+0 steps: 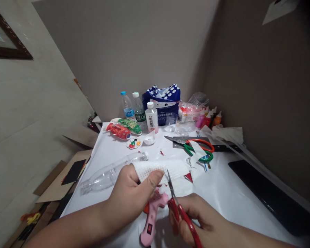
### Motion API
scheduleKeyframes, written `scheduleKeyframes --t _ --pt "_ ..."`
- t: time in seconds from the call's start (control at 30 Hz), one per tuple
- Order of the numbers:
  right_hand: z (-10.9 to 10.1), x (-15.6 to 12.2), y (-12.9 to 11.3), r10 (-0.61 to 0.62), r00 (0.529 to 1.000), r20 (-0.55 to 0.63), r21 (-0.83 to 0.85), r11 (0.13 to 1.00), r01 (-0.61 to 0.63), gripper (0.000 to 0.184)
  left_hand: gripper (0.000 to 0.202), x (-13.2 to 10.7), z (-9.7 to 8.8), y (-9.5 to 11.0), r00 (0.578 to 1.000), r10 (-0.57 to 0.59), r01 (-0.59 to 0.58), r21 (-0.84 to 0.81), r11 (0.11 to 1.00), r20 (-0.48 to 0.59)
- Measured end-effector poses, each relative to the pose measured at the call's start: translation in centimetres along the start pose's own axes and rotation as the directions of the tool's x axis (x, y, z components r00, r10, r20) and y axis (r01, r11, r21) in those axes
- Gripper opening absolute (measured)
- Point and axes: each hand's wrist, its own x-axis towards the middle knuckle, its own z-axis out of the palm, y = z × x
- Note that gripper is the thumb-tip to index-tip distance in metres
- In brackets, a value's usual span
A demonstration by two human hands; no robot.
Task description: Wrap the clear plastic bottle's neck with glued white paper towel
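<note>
The left hand pinches a white sheet under its thumb; the right hand grips red scissors, blades beside that thumb. Best pull the sheet taut, keeping the thumb clear while snipping.

Left hand: on the towel's left end
Small scissors: in the right hand, blades beside the towel
Glue gun: on the table, between the hands
Lying bottle: left of the towel
Large scissors: across the knife, behind the towel
Bag: at the back, behind the standing bottles
Paint bottles: right of the bag
</note>
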Motion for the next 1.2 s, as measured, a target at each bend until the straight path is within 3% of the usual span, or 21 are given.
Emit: scheduleKeyframes --t 0.37,0.63,0.83,0.93,1.07,1.2 --pt "-0.2 0.1 0.8 -0.06 0.998 0.02 0.009 0.998 0.06 0.038 0.053 0.0 -0.2 -0.3 0.998 -0.012 0.013 -0.022 1.0 0.063" --pt "-0.3 -0.2 0.9 -0.035 0.999 -0.004 0.007 0.999 0.035 0.029 0.052 0.0 -0.2 -0.1 0.996 -0.006 0.013 -0.076 0.997 0.088" --pt "-0.5 -0.2 2.6 -0.076 0.997 -0.031 0.014 0.997 0.077 0.033 0.053 -0.1 -0.2 -0.2 0.995 -0.061 0.065 -0.039 0.997 0.083" --pt "-0.7 0.0 2.6 -0.087 0.996 0.016 0.008 0.996 0.087 0.032 0.051 -0.3 -0.3 -0.4 0.998 -0.016 0.016 0.003 1.0 0.057" --pt "-0.9 -0.1 1.7 -0.008 0.999 0.037 0.011 1.0 0.007 0.025 0.047 -0.3 -0.4 -0.5 0.996 0.084 -0.085 0.049 0.995 0.007" --pt "-0.9 -0.4 1.7 -0.029 0.999 0.032 0.005 1.0 0.029 0.031 0.042 -0.2 -0.5 -0.5 0.993 0.117 -0.117 0.056 0.992 0.0"
